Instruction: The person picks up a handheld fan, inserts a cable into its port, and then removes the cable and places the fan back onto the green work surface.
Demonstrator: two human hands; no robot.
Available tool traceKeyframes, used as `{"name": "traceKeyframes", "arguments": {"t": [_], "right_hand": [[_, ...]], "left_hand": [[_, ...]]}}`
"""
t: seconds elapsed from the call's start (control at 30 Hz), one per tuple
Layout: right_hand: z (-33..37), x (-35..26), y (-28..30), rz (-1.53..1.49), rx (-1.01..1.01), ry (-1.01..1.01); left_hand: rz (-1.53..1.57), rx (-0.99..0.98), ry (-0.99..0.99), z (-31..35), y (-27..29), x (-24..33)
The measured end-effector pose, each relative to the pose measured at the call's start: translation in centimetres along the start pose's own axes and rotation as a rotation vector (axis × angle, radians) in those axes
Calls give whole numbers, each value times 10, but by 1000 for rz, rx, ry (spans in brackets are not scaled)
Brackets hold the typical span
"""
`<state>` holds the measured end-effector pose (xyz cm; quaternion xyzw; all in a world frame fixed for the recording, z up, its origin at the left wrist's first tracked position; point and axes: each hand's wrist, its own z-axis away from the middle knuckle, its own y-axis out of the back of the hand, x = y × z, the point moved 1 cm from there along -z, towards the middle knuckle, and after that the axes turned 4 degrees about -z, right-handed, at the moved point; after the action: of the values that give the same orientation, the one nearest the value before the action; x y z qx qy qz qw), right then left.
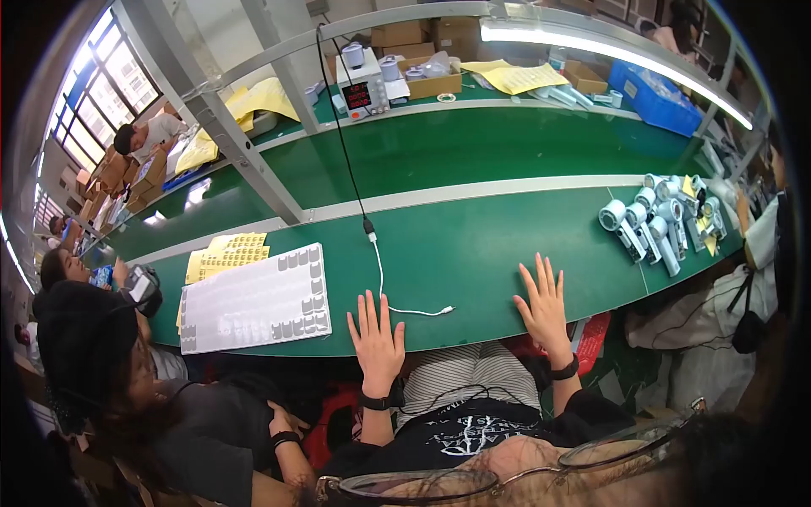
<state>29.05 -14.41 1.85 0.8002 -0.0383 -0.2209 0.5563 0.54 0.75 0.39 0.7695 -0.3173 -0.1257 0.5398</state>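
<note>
My left hand (pixel 377 341) lies flat near the front edge of the green table (pixel 473 228), fingers stretched out and holding nothing. Farther right, my right hand (pixel 544 306) rests with its fingers spread, also with nothing in it. Between the two hands lies a white cable (pixel 382 275), its small plug (pixel 448 310) pointing right. The cable's far end joins a black cord (pixel 345 135) that hangs from the frame above. Left of my left hand is a white sheet of grey die-cut stickers (pixel 253 300), partly over yellow sticker sheets (pixel 226 256).
Several light-blue handheld fans (pixel 655 218) are heaped at the right end. Across the back, a shelf holds a power supply (pixel 361 89), cardboard boxes (pixel 432 84), yellow paper (pixel 511 76) and a blue bin (pixel 650 95). A co-worker in dark clothes (pixel 190 431) sits close on my left.
</note>
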Motion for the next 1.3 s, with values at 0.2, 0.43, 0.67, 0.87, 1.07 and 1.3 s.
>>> {"name": "traceKeyframes", "arguments": {"t": [0.2, 0.43, 0.67, 0.87, 1.07, 1.3], "right_hand": [[1, -2, 2, -12, 9, -16], [0, -1, -1, -3, 15, -7], [-1, 1, -4, 13, -18, -2], [-1, 0, -3, 9, -4, -13], [-3, -7, 2, -11, -35, -29], [-3, -2, 5, -20, -39, -8]], "left_hand": [[8, 2, -5, 0, 3, 1], [0, -6, -7, 0, 2, 1], [14, -14, -2, -1, 2, -1], [46, -32, -9, 0, 1, -1], [24, -68, -7, -1, 3, -2], [74, -90, 3, -3, 4, 1]]}}
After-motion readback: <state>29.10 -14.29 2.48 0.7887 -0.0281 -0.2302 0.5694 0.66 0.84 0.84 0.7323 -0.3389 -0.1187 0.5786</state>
